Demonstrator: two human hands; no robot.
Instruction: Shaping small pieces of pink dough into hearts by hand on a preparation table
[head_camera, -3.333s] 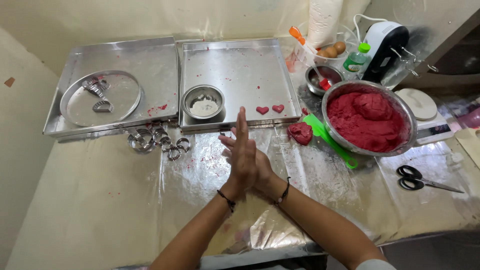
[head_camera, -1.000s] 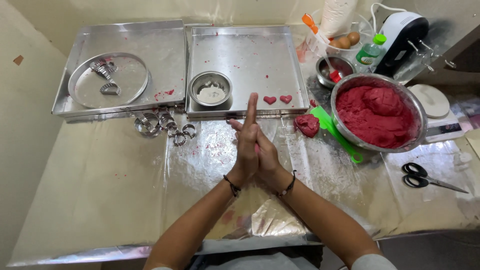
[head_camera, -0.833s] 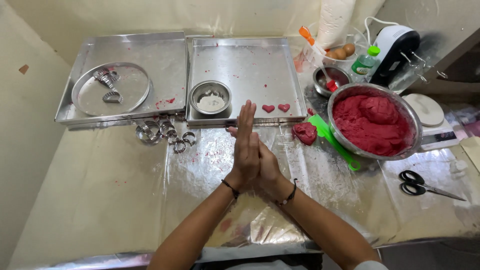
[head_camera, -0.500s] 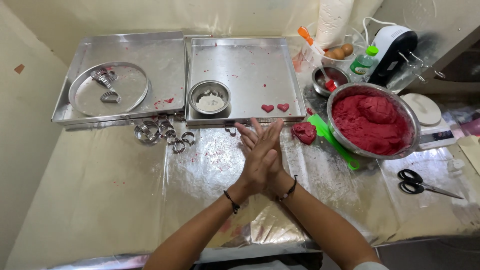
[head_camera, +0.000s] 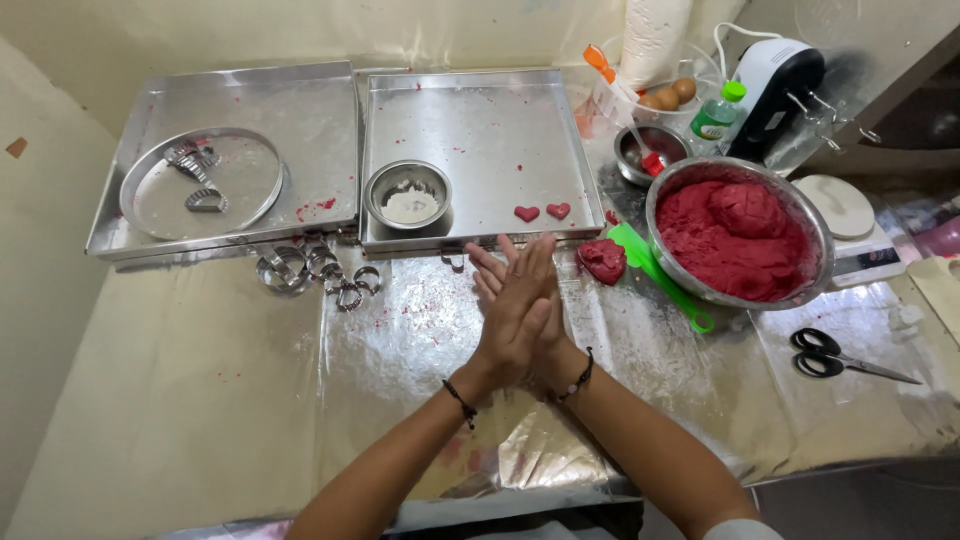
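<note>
My left hand (head_camera: 520, 320) lies flat on my right hand (head_camera: 487, 272), palms pressed together above the foil-covered table (head_camera: 200, 400). The fingers of both are stretched out and cross a little at the tips. Whatever may be between the palms is hidden. Just beyond the fingertips is the front rim of a square steel tray (head_camera: 480, 120) holding two small red heart shapes (head_camera: 541, 212) and a small steel bowl of white powder (head_camera: 408, 195). A lump of red dough (head_camera: 602, 260) lies to the right of my hands, beside a green scraper (head_camera: 660, 275).
A big steel bowl (head_camera: 655, 215) of red dough (head_camera: 735, 235) stands at the right, with scissors (head_camera: 840, 360) in front and a scale (head_camera: 845, 215) behind. A second tray (head_camera: 310, 110) at the left holds a round plate (head_camera: 200, 185) with cutters. Several ring cutters (head_camera: 315, 270) lie before it.
My palms have slid against each other: the upper hand's fingers, earlier pointing straight ahead, now cross the lower hand's. The hands stay over the same spot of the table.
</note>
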